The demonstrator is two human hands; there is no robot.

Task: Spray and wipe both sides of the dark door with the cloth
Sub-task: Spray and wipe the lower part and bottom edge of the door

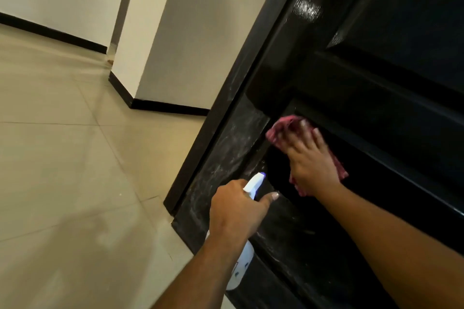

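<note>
As the cloth (278, 130) is judged limp, it is pressed flat under the straight fingers (317, 137) of the right hand (311, 163) on the dark door (376, 108); the spray bottle (254, 183) is gripped by the left hand (236, 211).

I get soft, warm indoor light; glare streaks the glossy door (364, 98) at upper right; a faint shadow falls on the floor (75, 183) at lower left; the edges bow; mild blur throughout.

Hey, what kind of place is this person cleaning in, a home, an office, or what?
Probably an indoor hallway in a flat or house, though an office corridor cannot be ruled out. The signs: a dark panelled door, a beige tiled floor, and plain cream walls edged with black skirting.
</note>
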